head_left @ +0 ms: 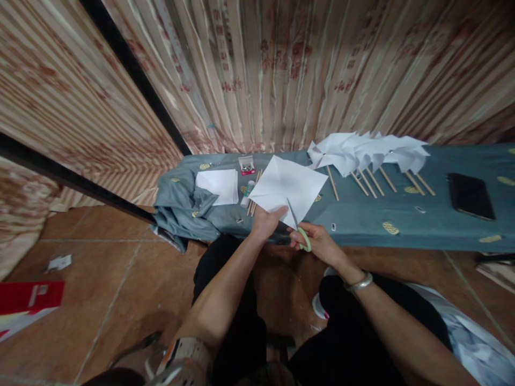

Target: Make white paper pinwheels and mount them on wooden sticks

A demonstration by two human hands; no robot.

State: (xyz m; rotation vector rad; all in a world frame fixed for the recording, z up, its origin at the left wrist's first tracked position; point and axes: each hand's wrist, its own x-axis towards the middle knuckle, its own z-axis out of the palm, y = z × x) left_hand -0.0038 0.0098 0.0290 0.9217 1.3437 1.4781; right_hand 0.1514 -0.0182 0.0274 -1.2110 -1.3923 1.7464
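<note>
A square white sheet of paper [287,179] is turned cornerwise above the front half of the cloth-covered table. My left hand [269,221] grips it by the near left edge, thumb on top. In my right hand [314,240] is a pair of scissors [304,239] with light green handles, my fingers closed round them. The scissor blade lies at the sheet's near corner and points toward its middle. Whether the blades are apart cannot be made out.
Left of the sheet are a paper stack [220,185], a small red box of pins [247,165], a glue stick [247,194] and wooden sticks [252,207]. White paper pinwheels [346,153] on sticks lie at the back right. A black phone [470,195] rests further right.
</note>
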